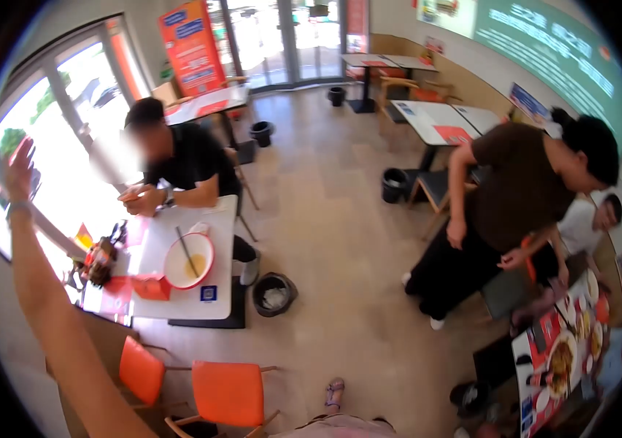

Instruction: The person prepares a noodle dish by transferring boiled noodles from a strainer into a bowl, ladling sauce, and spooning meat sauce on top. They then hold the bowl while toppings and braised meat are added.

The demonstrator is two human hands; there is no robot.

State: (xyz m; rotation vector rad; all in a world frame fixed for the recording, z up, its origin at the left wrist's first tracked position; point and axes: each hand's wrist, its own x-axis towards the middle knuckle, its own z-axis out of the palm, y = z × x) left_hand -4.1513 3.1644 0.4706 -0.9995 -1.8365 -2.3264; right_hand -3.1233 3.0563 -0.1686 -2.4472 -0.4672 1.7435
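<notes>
Up on the left, my left hand (20, 171) is raised in front of the bright window (48, 191), fingers extended upward and clamped on nothing I can see; blur keeps me from telling how far apart they are. I can't tell how my right hand's fingers are, since that hand is out of view.

To the right of my raised arm stands a white table (217, 293). On it rests a large red-rimmed bowl (178, 261), with a dark utensil (185, 247) leaning inside over some pale yellowish contents. A red box (152, 287) sits just beside the bowl, on its near left side. At the table's far side, a person in a black top (195, 152) leans forward, both hands together above the edge.

Nearer me are two orange chairs (228, 394), and a lined bin (274, 294) stands on the floor right of the table. Over on the right, a person in a brown top (519, 175) bends beside a food-laden table (528, 376).
</notes>
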